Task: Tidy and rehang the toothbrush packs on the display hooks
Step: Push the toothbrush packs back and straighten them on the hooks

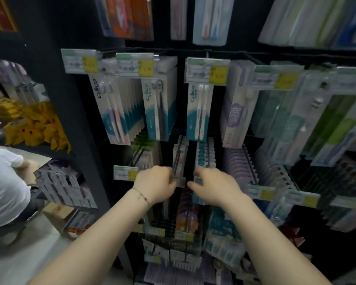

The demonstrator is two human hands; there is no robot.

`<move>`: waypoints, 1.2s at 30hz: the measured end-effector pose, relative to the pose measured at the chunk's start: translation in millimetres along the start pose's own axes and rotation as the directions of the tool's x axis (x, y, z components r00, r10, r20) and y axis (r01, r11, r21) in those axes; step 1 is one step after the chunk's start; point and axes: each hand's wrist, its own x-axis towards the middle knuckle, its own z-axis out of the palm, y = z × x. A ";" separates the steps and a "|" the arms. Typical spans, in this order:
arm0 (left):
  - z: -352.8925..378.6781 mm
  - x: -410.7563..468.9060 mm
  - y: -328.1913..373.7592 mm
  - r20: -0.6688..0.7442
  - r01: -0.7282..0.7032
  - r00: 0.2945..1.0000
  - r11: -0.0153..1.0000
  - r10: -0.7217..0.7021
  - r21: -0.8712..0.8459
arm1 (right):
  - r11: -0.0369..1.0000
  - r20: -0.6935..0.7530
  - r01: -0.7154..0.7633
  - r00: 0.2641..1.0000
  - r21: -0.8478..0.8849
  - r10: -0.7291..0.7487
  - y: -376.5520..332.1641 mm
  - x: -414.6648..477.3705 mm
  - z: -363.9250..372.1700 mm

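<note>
A dark display rack (183, 52) fills the view. Flat card-and-clear-plastic toothbrush packs (158, 103) hang on it in tight rows, the outer ones blurred and cut off by the frame. A narrow pack (179, 159), glossy with a dark brush inside, hangs mid-rack. Far left of it, a person in a white shirt (4, 188) bends over a pale floor (29, 262). The left hand (155, 183) is just left of the narrow pack, its grip curled onto the pack's lower edge. The right hand (214, 185) is just right of it, with fingers bent and thumb toward the pack — whether that grip holds anything cannot be told. Yellow-patched price tags (207, 72) sit above.
</note>
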 end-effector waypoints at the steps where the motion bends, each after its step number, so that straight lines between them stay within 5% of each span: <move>1: -7.4 3.9 4.4 -0.020 0.000 1.000 0.999 -0.001 -0.034 | 1.000 -0.040 -0.021 0.999 0.021 0.022 6.4 0.3 -9.1; 7: -29.6 34.8 57.2 -0.115 -0.129 0.990 0.887 0.087 -0.443 | 0.977 -0.400 -0.114 0.899 0.182 0.180 50.7 -7.4 -46.3; 14: -34.6 56.5 155.2 -0.214 -0.309 0.951 0.702 0.222 -0.642 | 0.931 -0.774 -0.162 0.519 0.327 0.363 106.4 -30.1 -54.2; 17: -35.6 62.7 189.8 -0.231 -0.341 0.940 0.622 0.253 -0.705 | 0.940 -0.829 -0.132 0.444 0.314 0.339 132.5 -33.7 -56.1; 19: -35.4 63.9 207.2 -0.247 -0.366 0.929 0.599 0.274 -0.712 | 0.932 -0.817 -0.067 0.461 0.357 0.347 144.9 -35.1 -58.6; 29: -21.6 86.5 241.7 -0.161 -0.321 0.941 0.638 0.297 -0.700 | 0.804 -0.564 0.140 0.780 0.578 0.271 176.9 -23.8 -67.5; 36: -22.9 101.0 252.1 -0.136 -0.262 0.960 0.626 0.243 -0.734 | 0.765 -0.475 0.111 0.837 0.635 0.272 184.0 -22.5 -80.1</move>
